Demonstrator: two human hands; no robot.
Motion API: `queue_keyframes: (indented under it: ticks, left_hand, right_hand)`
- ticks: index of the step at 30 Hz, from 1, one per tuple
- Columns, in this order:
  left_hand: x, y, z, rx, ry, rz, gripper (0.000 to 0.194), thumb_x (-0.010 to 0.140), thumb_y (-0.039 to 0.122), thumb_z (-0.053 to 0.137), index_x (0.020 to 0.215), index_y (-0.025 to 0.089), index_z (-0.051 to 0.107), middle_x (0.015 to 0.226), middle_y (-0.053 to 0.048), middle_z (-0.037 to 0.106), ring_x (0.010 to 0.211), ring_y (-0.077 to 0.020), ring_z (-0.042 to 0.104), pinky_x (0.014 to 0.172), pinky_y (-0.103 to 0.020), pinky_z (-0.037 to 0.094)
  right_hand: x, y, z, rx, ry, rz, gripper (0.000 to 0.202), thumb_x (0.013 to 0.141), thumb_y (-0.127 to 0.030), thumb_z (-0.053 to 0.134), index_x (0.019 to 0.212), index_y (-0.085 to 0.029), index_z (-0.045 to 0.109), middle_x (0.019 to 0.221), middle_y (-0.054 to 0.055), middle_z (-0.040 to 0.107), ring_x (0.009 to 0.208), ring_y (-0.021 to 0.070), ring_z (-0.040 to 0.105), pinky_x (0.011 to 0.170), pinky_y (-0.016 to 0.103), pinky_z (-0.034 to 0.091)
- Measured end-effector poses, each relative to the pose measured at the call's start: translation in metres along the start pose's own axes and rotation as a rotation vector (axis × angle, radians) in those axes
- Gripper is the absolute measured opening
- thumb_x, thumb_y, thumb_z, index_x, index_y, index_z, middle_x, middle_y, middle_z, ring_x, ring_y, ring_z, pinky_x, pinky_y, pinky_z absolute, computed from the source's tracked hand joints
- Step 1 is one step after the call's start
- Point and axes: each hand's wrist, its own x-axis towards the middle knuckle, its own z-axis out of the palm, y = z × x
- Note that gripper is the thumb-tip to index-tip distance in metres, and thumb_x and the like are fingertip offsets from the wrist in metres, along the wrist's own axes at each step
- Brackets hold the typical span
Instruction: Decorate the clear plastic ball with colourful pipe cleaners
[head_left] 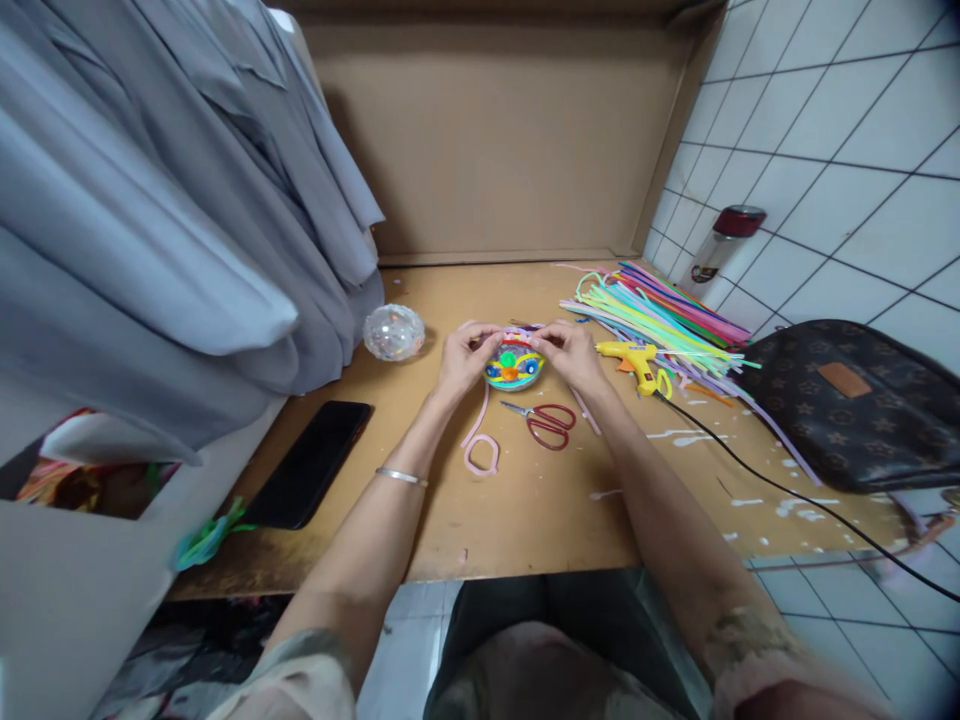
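Note:
A small round craft piece in yellow, blue, green and orange rests on the wooden table. My left hand pinches its upper left edge, and my right hand pinches the upper right edge. Between my fingertips runs a pink-purple strip along the top rim. Just below lie red-handled scissors, blades pointing left. A pink pipe cleaner with a curled end trails down on the left; another pink length shows beside my right wrist.
A clear bowl stands at the left, above a black phone. At the right are a yellow glue gun with its cord, many coloured pipe cleaners, a bottle and a brown bag. Grey cloth hangs at the left.

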Motion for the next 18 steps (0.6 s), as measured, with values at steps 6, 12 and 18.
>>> queue_keyframes:
  ticks: [6, 12, 18]
  left_hand:
    - [0.002, 0.001, 0.000, -0.029, -0.015, 0.009, 0.025, 0.079, 0.041, 0.070, 0.083, 0.017, 0.077, 0.082, -0.005, 0.068, 0.072, -0.0150, 0.060, 0.067, -0.027, 0.048]
    - [0.007, 0.003, -0.003, 0.004, -0.044, 0.015, 0.025, 0.075, 0.041, 0.071, 0.079, 0.017, 0.076, 0.081, -0.005, 0.068, 0.070, -0.0140, 0.059, 0.063, -0.026, 0.046]
    - [0.012, 0.010, -0.002, 0.010, -0.105, -0.005, 0.023, 0.074, 0.040, 0.071, 0.076, 0.017, 0.075, 0.080, -0.005, 0.067, 0.068, -0.0139, 0.059, 0.061, -0.025, 0.047]
  right_hand:
    - [0.002, -0.001, -0.002, -0.079, 0.005, -0.031, 0.012, 0.077, -0.018, 0.064, 0.072, -0.019, 0.075, 0.074, 0.004, 0.070, 0.069, 0.0162, 0.060, 0.067, 0.029, 0.044]
    - [0.003, 0.003, 0.001, -0.031, 0.004, -0.015, 0.011, 0.078, -0.019, 0.066, 0.071, -0.020, 0.075, 0.073, 0.002, 0.070, 0.069, 0.0157, 0.060, 0.068, 0.028, 0.044]
    - [0.002, 0.004, 0.003, 0.015, 0.014, -0.018, 0.011, 0.077, -0.020, 0.067, 0.071, -0.018, 0.075, 0.072, 0.002, 0.068, 0.067, 0.0145, 0.058, 0.066, 0.027, 0.042]
